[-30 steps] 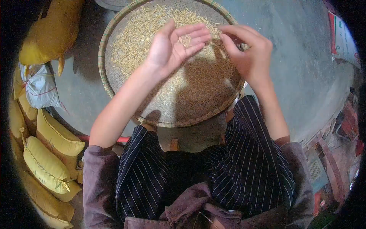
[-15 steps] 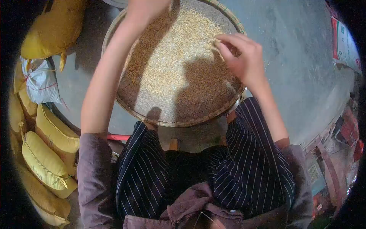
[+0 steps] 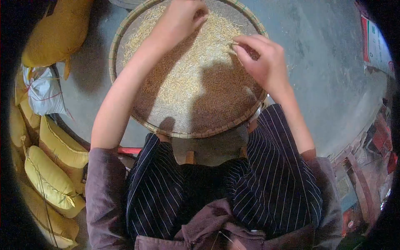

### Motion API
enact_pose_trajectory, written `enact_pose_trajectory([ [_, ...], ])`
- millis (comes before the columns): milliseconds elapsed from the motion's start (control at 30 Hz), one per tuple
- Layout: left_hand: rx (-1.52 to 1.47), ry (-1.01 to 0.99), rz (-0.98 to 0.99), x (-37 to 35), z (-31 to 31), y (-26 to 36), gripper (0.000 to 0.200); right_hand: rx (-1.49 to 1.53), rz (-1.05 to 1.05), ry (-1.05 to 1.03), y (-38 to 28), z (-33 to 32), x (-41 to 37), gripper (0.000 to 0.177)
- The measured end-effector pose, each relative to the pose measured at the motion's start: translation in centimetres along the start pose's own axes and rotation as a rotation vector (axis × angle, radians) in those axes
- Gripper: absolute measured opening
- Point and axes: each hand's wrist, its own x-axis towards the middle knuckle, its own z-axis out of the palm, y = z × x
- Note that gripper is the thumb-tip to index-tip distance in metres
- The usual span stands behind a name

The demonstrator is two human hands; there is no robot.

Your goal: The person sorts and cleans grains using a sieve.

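A round woven tray (image 3: 162, 132) with a bamboo rim holds a spread layer of unhusked rice grains (image 3: 179, 83). Over its far part, my left hand (image 3: 181, 21) is closed, fingers curled and tips together just above the grain. At the tray's right side my right hand (image 3: 264, 60) pinches with thumb and forefinger, the tips close to the grain. Whatever either pinch holds is too small to make out. Shadows of the arms and head fall across the rice.
Full yellow sacks (image 3: 50, 179) are stacked at the left, beside a tied white bag (image 3: 45, 93). A larger yellow sack (image 3: 58, 33) stands farther back. Striped trouser knees (image 3: 275, 137) flank the tray's near edge. A printed white package (image 3: 377, 48) lies far right on the grey floor (image 3: 329, 83).
My left hand has come from the tray's far edge toward the right and nearer, its curled fingers now in view. My right hand has shifted slightly left, still pinched.
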Motion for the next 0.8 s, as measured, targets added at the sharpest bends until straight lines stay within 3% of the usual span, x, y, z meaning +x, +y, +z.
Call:
enact_pose_trajectory([
  [100, 0.082, -0.023, 0.110, 0.4, -0.6, 0.0, 0.017, -0.024, -0.021, 0.026, 0.1, 0.0, 0.0, 0.016],
  [433, 0.094, -0.071, 0.097, 0.8, -1.0, 0.2, 0.021, -0.016, -0.039, 0.022, 0.3, 0.2, -0.1, 0.016],
  [600, 0.130, -0.009, 0.234, 1.0, -0.9, 0.1, 0.021, -0.039, -0.066, 0.030, 0.2, 0.3, -0.1, 0.016],
  [633, 0.129, -0.009, 0.233, 1.1, -1.1, 0.5, 0.021, -0.037, -0.059, 0.023, 0.2, 0.3, -0.1, 0.015],
  [700, 0.168, -0.209, 0.038, 1.5, -1.5, 1.4, 0.014, -0.035, -0.052, 0.015, 0.2, 0.4, -0.1, 0.015],
  [800, 0.114, -0.139, 0.068, 1.5, -1.2, 1.2, 0.010, -0.009, -0.047, 0.018, 0.3, 0.5, -0.2, 0.015],
])
